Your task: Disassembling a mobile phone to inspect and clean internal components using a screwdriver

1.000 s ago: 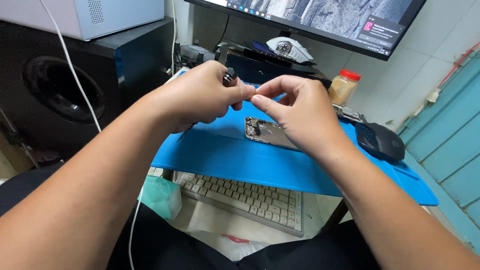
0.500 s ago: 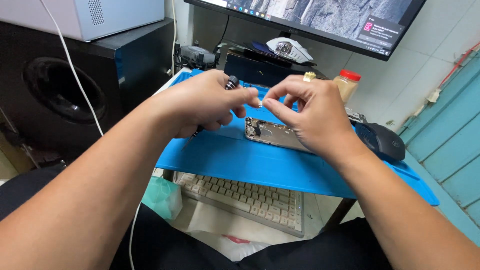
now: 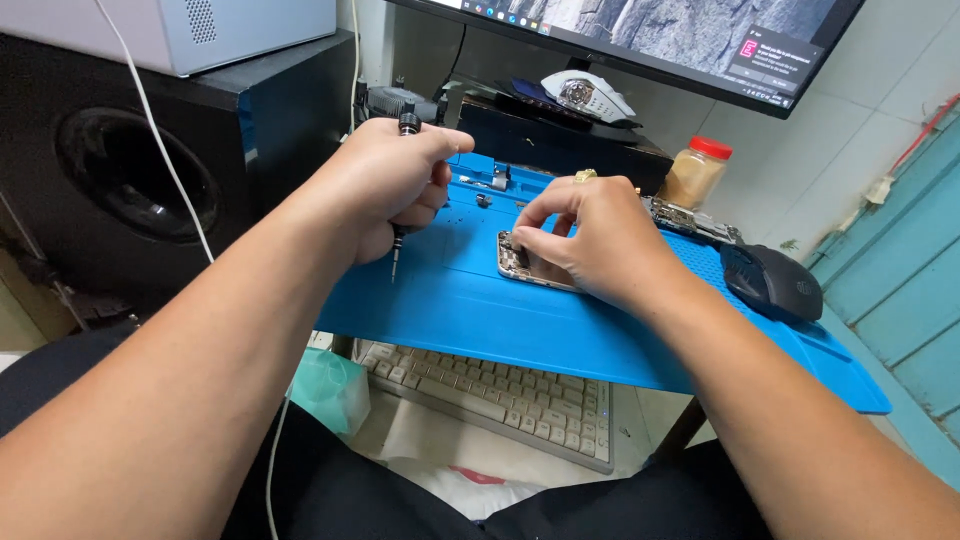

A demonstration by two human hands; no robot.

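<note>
A: List the items on the rear of the bench.

B: A monitor (image 3: 640, 40) stands at the back. Below it, a white gaming mouse (image 3: 587, 96) rests on a black box (image 3: 560, 150). A jar (image 3: 697, 172) with a red lid stands just right of that box.

A: And the left side?

B: A black speaker (image 3: 130, 170) carries a white case (image 3: 190, 30); a white cable (image 3: 160, 150) hangs across its front.

A: Lower area?

B: A keyboard (image 3: 500, 395) lies partly under the mat's near edge. A black mouse (image 3: 772, 282) sits at the right, near a teal door (image 3: 900, 270).
</note>
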